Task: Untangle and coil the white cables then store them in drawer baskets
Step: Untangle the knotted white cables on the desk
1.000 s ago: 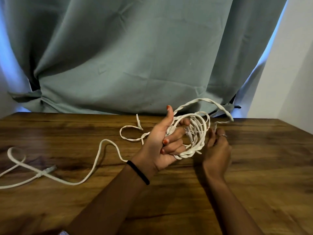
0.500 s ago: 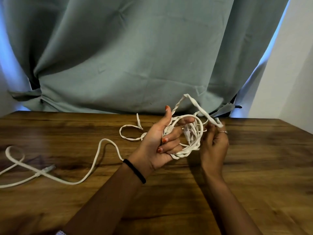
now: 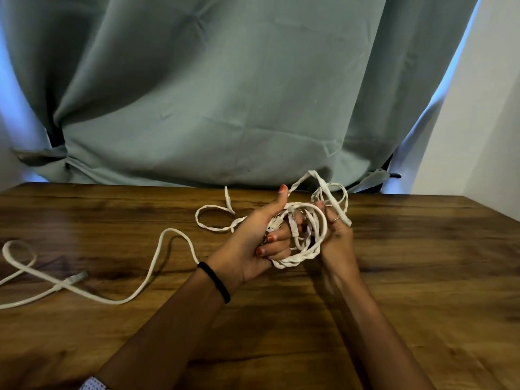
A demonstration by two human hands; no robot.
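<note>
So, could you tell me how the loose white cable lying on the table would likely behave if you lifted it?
The loose white cable is probably floppy: it lies in slack curves on the table. It looks flat and thin, so likely light. Its plug end would probably dangle and swing.

Bare tabletop [image 3: 422, 277] across the right and lower frame, wide open for a hand to pass. Left side blocked by a loose white cable [image 3: 157, 254] snaking from the left edge toward center, its plug [image 3: 77, 277] at lower left. A cable loop [image 3: 213, 218] lies mid-frame. Curtain [image 3: 225, 94] closes off the far edge, wall [image 3: 484, 122] upper right.
</note>
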